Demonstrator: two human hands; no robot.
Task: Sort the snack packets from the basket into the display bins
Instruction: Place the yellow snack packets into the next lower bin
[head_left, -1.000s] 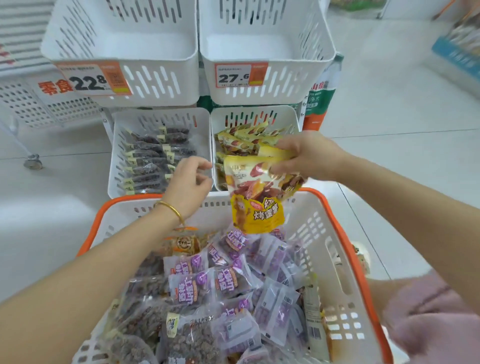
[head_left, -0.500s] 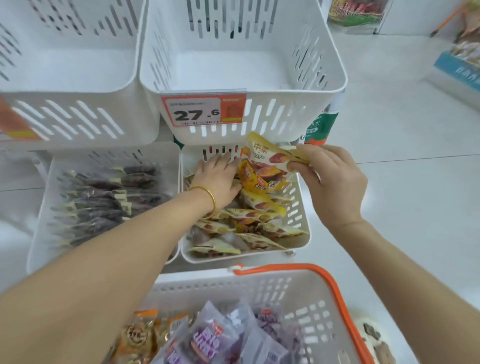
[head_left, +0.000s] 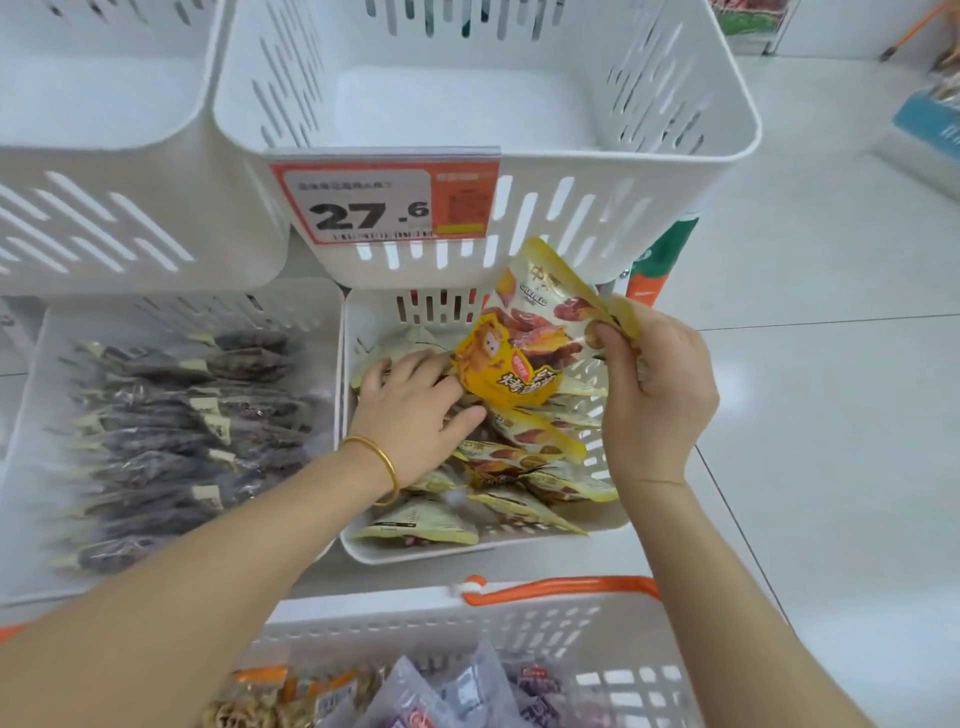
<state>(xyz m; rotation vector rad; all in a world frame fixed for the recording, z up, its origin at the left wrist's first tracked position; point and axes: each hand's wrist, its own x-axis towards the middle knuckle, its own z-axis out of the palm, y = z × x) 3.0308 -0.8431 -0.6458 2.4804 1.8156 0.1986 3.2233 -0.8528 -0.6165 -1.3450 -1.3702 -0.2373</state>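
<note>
Right hand: the right hand (head_left: 655, 400) is raised over the right side of the lower right bin (head_left: 350, 338), with thumb and curled fingers pinching the top edge of one yellow packet (head_left: 519, 358).

Held packet: the yellow packet hangs tilted, top edge up to the right and printed bottom down to the left. Its lower corner touches the fingers of the other hand.

Left hand: the left hand (head_left: 415, 415) lies palm down inside the same bin. Its fingers are spread and fairly straight, pressing on the stacked yellow packets (head_left: 524, 462), and it grasps nothing. A gold bangle (head_left: 384, 465) circles the wrist.

Lower right bin: white slotted plastic, partly filled with overlapping yellow packets of the same kind as the held one.

Lower left bin: a matching lower left bin (head_left: 31, 374) stands just beside it, with dark packets (head_left: 182, 426) in rows.

Upper bin: a white upper bin (head_left: 719, 145) sits above and behind, and its front carries a price tag (head_left: 384, 202) reading 27.6.

Basket: a white basket (head_left: 561, 586) with an orange rim is nearest the viewer. It holds purple packets (head_left: 457, 691) and, at the left, blurred orange-topped ones that may be nuts.
</note>
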